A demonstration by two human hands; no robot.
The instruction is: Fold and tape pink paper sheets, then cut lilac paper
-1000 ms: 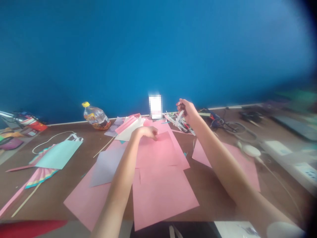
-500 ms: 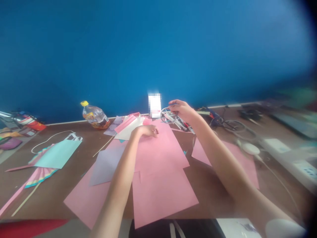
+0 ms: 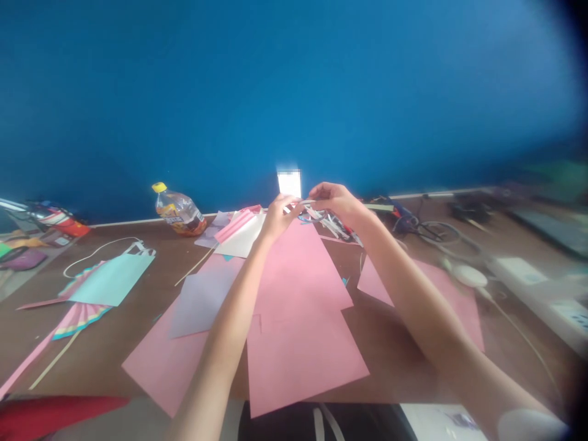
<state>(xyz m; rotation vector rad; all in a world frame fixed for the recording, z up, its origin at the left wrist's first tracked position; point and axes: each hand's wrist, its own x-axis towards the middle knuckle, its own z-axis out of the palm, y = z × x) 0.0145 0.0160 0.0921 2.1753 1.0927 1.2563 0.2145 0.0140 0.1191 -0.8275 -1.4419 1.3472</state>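
A thin whitish strip (image 3: 305,202) is held up between my two hands, in front of the bright upright screen. My right hand (image 3: 331,199) pinches it from the right, thumb and fingers closed. From the left, my left hand (image 3: 278,215) has its fingertips closed on the strip's other side. Their fingertips are only a short distance apart. Below the hands lie pink paper sheets (image 3: 298,275), overlapping one another. Several pale cut strips (image 3: 333,226) lie in a heap just under my right hand. The exact shape of the held strip is blurred.
A yellow-capped bottle (image 3: 179,211) leans at the back left. Light blue paper (image 3: 114,278) and a pleated paper fan (image 3: 82,315) lie on the left. A lavender sheet (image 3: 199,303) overlaps the pink paper. Cables (image 3: 441,233) and a white power strip (image 3: 519,269) are on the right.
My left hand has risen from the pink paper toward my right hand and taken hold of the strip. The loop that hung from my right hand is now drawn between both hands.
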